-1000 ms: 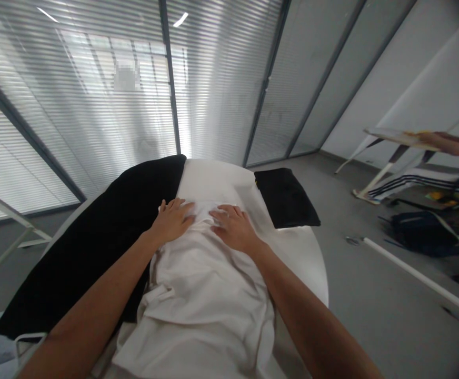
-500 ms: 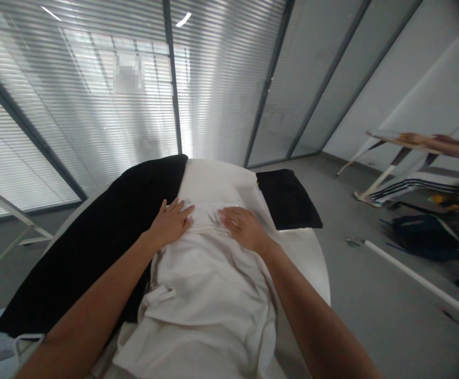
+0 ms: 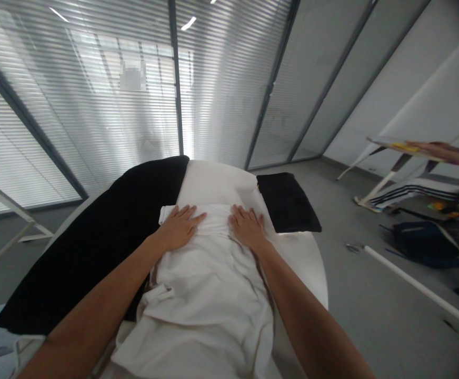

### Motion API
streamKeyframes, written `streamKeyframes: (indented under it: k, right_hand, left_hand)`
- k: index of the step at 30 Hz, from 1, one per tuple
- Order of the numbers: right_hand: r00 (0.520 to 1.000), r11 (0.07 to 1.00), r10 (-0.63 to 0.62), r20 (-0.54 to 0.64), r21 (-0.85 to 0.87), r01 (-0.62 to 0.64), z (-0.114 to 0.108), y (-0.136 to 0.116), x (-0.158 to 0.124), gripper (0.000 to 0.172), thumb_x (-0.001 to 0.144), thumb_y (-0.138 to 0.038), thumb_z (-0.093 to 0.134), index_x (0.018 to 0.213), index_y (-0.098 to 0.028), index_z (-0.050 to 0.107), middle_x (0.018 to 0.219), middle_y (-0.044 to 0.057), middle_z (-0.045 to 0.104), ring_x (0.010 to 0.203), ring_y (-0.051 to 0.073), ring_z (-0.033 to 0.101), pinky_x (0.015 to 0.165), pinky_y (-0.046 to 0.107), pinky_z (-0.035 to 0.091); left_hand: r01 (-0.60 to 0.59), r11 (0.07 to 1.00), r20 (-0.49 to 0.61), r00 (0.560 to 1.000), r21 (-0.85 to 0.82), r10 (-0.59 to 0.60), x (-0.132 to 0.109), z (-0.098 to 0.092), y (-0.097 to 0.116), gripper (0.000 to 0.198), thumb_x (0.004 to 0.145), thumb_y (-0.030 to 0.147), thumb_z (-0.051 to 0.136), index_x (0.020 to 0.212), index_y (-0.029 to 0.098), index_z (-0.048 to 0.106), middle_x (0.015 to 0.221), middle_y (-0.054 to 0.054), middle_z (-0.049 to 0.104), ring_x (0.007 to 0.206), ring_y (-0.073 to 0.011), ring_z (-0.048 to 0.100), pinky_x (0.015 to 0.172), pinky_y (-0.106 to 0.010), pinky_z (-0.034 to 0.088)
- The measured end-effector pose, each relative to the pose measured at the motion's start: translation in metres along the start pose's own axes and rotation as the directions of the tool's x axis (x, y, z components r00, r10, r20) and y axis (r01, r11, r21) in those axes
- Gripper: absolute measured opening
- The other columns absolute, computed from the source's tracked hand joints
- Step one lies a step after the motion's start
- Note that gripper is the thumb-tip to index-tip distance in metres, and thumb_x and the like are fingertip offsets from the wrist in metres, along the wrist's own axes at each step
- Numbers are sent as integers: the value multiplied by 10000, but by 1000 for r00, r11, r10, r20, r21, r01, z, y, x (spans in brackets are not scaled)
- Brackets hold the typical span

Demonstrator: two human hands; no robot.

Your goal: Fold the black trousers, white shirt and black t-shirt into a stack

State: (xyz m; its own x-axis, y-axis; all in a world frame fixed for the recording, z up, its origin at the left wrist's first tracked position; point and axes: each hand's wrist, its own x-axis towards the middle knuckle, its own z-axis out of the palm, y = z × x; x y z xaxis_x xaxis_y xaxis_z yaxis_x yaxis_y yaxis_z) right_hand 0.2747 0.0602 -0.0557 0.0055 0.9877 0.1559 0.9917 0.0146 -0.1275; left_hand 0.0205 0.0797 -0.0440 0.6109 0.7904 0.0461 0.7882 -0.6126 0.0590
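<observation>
A white cloth garment (image 3: 213, 284) lies crumpled toward me on a white table (image 3: 217, 176), its far band smoothed flat. My left hand (image 3: 179, 227) rests palm down on the left part of that band, fingers spread. On the band's right part lies my right hand (image 3: 247, 226), flat with its fingers apart. Left of the garment, a large black cloth (image 3: 107, 237) covers the table and hangs over its edge. A folded black cloth (image 3: 288, 202) sits to the right of my right hand.
Blinds (image 3: 135, 116) behind glass panels stand beyond the table. A white frame leg (image 3: 12, 205) is at the left. On the right, another person's arm (image 3: 446, 152) reaches over a second table (image 3: 391, 143). A white pole (image 3: 419, 284) and a dark chair (image 3: 430, 237) are below it.
My hands have slid apart over the band, the right one to the right. The band is flatter, and its left end now shows beyond my left hand.
</observation>
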Motion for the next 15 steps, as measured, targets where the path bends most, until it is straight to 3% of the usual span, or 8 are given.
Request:
streamKeyframes:
  k: [4,7,9,12,13,15]
  right_hand:
    - [995,993,66,-70,101,-59,-1,4,8,518,997,-365,320,1467,-164,400,1442,116,496,1349,295,399,1118,538,265]
    - [990,976,77,-119,210,-50,-5,4,14,451,993,-320,319,1377,-211,528,1295,78,625,1219,225,532,1071,384,360]
    - [989,966,82,-120,254,-50,-7,4,17,418,970,-298,366,1313,-228,595,1218,68,663,1156,214,571,1034,347,389]
    - [994,939,91,-65,339,-64,-7,6,19,415,922,-228,427,1287,-227,625,1181,70,672,1084,185,606,979,286,418]
    - [994,925,101,-37,372,-80,-7,7,20,418,917,-216,426,1282,-225,630,1175,70,674,1064,172,615,962,266,424]
    - [993,913,118,2,393,-109,-8,8,21,406,926,-232,418,1263,-235,646,1152,65,685,1047,167,622,958,262,422]
  left_hand:
    - [7,998,-87,996,-59,-12,1,1,-1,527,940,285,353,1462,293,422,1533,-64,392,1421,-248,315,1159,-485,182]
    - [128,983,-207,966,-131,-153,3,-3,-4,430,927,265,346,1236,243,644,1318,-53,615,1249,-219,503,1097,-407,313]
    - [323,938,-286,893,-127,-347,2,-7,-6,397,916,276,356,1110,216,696,1159,-84,672,1120,-247,559,996,-405,395]
    - [604,793,-359,726,-75,-587,-1,-9,-9,402,902,329,380,1135,185,674,1094,-153,632,1048,-314,556,874,-434,429]
    - [656,752,-361,687,-62,-630,-2,-8,-9,411,900,345,384,1158,181,659,1092,-168,615,1039,-328,553,852,-438,429]
    - [703,709,-346,654,-51,-673,-3,-5,-10,423,895,364,392,1193,184,633,1094,-178,591,1027,-336,550,827,-434,425]
